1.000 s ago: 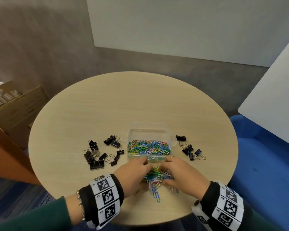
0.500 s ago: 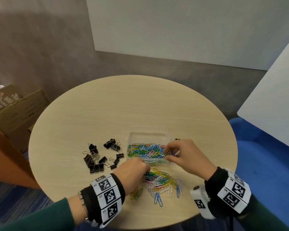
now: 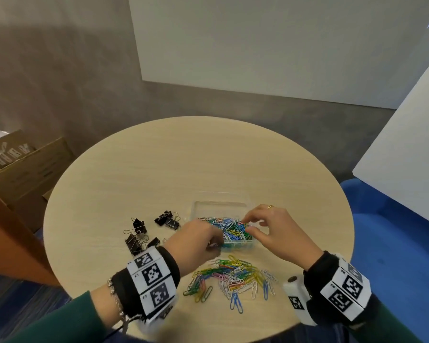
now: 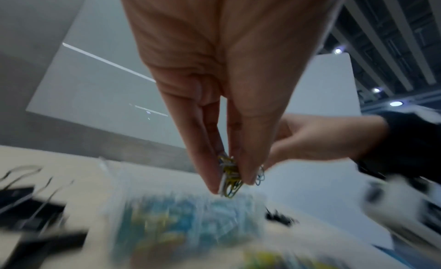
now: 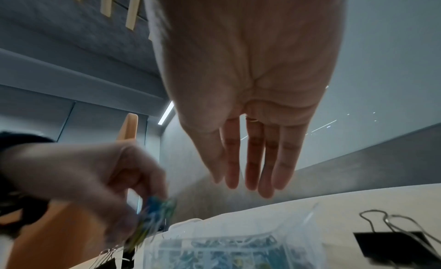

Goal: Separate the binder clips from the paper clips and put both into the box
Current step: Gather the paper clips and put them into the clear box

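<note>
A clear plastic box (image 3: pixel 218 203) sits mid-table, its near half filled with coloured paper clips (image 3: pixel 233 231). My left hand (image 3: pixel 214 243) hovers at the box's near left corner. In the left wrist view it (image 4: pixel 229 186) pinches a small bunch of paper clips (image 4: pixel 230 176) between thumb and fingers. My right hand (image 3: pixel 248 226) is over the box; the right wrist view shows it (image 5: pixel 248 184) with straight fingers holding nothing. A loose pile of paper clips (image 3: pixel 233 276) lies in front of the box. Black binder clips (image 3: pixel 144 233) lie left of it.
More binder clips (image 5: pixel 391 243) lie right of the box, hidden behind my right hand in the head view. The round wooden table (image 3: pixel 183 157) has bare surface beyond the box. Cardboard boxes (image 3: pixel 22 169) stand at the left, a blue seat (image 3: pixel 394 231) at the right.
Both hands left the loose pile. The right hand went to the box first and now has straight, empty fingers; the left hand has lifted a bunch of paper clips to the box's near left corner.
</note>
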Available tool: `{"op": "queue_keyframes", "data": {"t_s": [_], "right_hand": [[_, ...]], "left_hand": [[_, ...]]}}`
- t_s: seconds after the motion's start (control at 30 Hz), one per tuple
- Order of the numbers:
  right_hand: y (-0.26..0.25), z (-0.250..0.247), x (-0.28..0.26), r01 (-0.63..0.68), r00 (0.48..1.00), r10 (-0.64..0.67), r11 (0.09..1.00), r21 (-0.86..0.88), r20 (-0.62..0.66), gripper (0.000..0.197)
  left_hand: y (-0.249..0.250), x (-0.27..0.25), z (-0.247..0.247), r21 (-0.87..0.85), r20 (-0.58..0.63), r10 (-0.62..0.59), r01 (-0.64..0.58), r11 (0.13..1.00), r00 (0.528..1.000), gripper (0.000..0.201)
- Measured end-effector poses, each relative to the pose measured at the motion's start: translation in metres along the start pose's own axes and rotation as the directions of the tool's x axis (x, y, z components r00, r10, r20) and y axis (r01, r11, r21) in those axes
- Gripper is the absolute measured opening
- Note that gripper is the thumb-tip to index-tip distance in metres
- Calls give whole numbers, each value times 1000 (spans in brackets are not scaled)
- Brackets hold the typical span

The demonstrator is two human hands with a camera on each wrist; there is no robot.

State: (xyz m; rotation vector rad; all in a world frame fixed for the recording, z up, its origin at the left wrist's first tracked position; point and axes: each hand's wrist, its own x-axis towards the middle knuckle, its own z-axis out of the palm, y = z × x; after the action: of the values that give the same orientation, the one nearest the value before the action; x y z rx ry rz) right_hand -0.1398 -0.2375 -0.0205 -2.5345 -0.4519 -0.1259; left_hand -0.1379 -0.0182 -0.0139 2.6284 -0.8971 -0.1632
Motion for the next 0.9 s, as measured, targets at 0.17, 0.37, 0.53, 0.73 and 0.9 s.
{"op": "queue_keyframes", "data": {"t_s": [0.17,0.37,0.53,0.73,0.9], "right_hand": [[4,7,-6,-20,998,21,1000,-18,51,18],[7,11,-8,-8,996,12,999,-48,85,20],[3,13,-5,3,994,6,996,-86,111,27],[-12,27,-1,65,941,39,954,-293,337,54],[-18,30,0,21,975,59,937,-349,216,47]], "left_hand": [[-5,32,-25,-3,-154,-39,39,999,987,15],[-17,46,-14,59,71,-32,27,998,997,37],[-16,35,-3,191,102,-47,26,981,994,37],[-16,20,11,488,134,-85,9,873,987,32],[-22,18,12,459,36,1,-17,888,999,64]]}}
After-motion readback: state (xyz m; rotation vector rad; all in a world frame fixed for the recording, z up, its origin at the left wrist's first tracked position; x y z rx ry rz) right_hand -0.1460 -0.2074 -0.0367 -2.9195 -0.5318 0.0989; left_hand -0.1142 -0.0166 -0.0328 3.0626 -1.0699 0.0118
